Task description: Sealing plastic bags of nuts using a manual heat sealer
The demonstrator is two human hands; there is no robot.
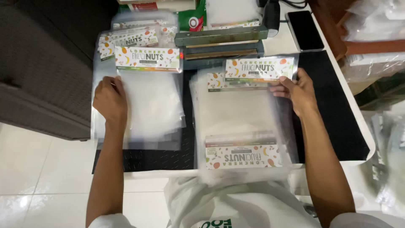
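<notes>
Your left hand [109, 99] lies flat, fingers spread and pressing on the left edge of the left stack of clear bags [145, 99], at 9 o'clock on the black mat [333, 122]. Your right hand [297, 90] pinches the top right corner of the uppermost bag [249, 95] on the right stack [242, 135], at about 2 o'clock of that pile, thumb over the bag's printed label strip [258, 69]. Both stacks lie side by side on the mat, just apart. A green heat sealer [219, 42] sits at 12 o'clock behind them, and a dark phone [304, 29] lies at 1 o'clock.
</notes>
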